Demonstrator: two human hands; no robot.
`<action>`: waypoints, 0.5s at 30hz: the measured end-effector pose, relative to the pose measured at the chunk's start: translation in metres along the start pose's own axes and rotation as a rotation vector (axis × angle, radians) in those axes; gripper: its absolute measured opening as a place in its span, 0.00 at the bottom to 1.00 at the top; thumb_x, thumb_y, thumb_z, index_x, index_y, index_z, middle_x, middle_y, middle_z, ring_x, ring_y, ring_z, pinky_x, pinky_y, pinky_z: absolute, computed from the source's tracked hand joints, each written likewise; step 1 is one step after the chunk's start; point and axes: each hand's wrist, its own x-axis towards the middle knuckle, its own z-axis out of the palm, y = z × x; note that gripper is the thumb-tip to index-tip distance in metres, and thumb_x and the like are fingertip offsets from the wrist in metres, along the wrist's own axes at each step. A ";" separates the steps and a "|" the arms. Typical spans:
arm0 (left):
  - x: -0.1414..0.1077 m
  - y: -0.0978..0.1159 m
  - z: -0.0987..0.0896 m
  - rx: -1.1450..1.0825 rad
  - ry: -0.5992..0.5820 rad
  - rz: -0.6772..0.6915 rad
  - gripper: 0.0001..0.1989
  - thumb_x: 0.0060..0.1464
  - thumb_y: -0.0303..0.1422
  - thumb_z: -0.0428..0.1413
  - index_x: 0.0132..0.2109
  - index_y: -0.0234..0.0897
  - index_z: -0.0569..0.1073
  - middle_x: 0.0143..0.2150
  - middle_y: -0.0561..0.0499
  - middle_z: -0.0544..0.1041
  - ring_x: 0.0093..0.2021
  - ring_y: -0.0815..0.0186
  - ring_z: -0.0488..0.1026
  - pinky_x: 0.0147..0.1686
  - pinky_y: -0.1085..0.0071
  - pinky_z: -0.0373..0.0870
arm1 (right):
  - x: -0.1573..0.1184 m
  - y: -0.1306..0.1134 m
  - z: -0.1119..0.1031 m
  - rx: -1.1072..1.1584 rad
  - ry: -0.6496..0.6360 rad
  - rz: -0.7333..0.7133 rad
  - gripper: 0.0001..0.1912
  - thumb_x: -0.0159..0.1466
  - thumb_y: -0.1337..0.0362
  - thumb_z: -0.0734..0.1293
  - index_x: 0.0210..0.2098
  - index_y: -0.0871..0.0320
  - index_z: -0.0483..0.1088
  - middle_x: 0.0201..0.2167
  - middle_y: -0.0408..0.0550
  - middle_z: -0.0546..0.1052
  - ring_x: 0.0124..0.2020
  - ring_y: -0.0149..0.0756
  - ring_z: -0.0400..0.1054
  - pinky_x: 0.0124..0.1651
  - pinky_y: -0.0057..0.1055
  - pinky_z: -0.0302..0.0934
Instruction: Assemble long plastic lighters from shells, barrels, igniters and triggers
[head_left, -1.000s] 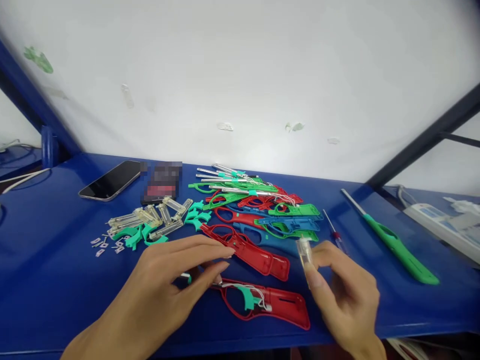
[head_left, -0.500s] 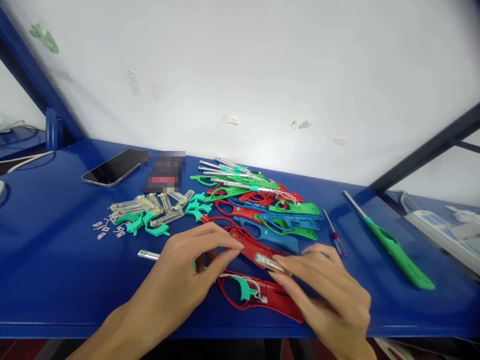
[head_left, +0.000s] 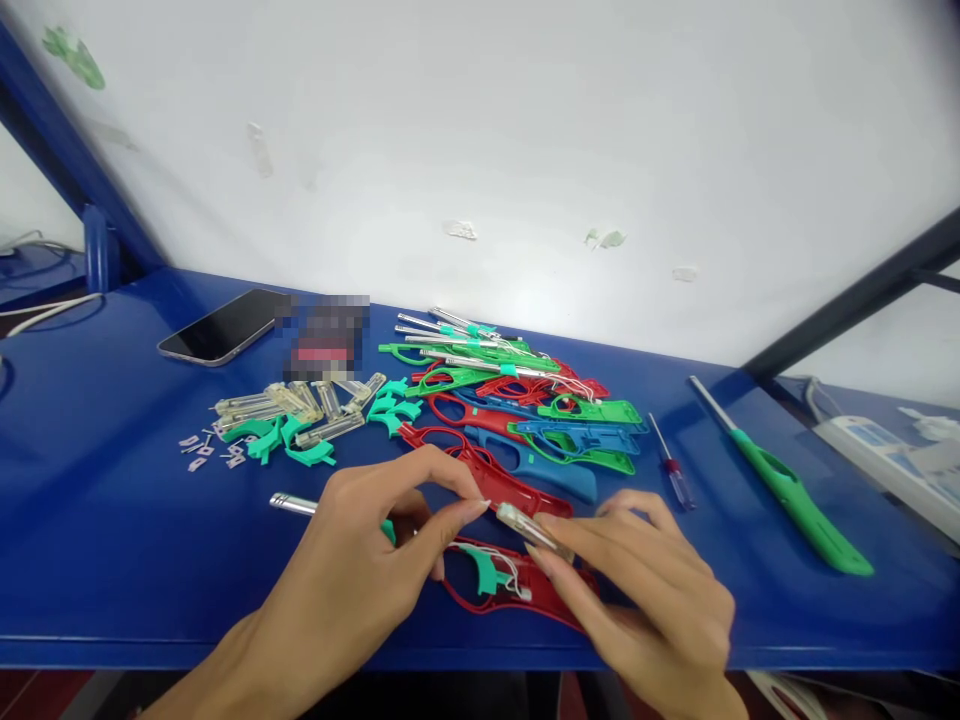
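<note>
Between thumb and fingers, my right hand [head_left: 649, 590] holds a small clear fuel tank [head_left: 534, 530], its pale end pointing left. My left hand [head_left: 382, 540] pinches something small and whitish at its fingertips, close to that end; it is too small to make out. Under the hands lies a red lighter half-shell [head_left: 551, 592] with a teal trigger [head_left: 484, 570] and white wires in it. A metal lighter tube [head_left: 292, 504] sticks out to the left from beneath my left hand. Another red shell [head_left: 506, 480] lies just behind.
Behind are piled green, blue and red shells [head_left: 585, 440] and metal tubes [head_left: 480, 365]. Clear tanks [head_left: 330, 400], teal triggers [head_left: 307, 452] and tiny parts [head_left: 197, 464] lie left, before a phone [head_left: 225, 327]. A screwdriver [head_left: 675, 480] and green lighter [head_left: 795, 500] lie right.
The clear tank in my right hand has moved slightly left, nearer my left fingertips. The camera view has shifted a little.
</note>
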 end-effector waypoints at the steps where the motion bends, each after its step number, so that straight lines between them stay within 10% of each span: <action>1: 0.000 0.000 0.000 0.004 -0.005 -0.003 0.05 0.67 0.35 0.61 0.40 0.48 0.80 0.20 0.64 0.75 0.18 0.73 0.73 0.20 0.77 0.67 | 0.000 0.000 0.000 0.000 -0.005 -0.001 0.08 0.69 0.73 0.75 0.46 0.55 0.80 0.35 0.39 0.88 0.26 0.30 0.79 0.41 0.37 0.69; 15: -0.004 -0.006 0.005 0.175 0.111 0.315 0.11 0.68 0.24 0.59 0.38 0.44 0.72 0.34 0.66 0.84 0.25 0.79 0.76 0.26 0.84 0.69 | -0.002 -0.001 0.001 0.058 0.006 -0.033 0.06 0.71 0.73 0.74 0.46 0.60 0.81 0.35 0.42 0.88 0.28 0.27 0.77 0.41 0.35 0.67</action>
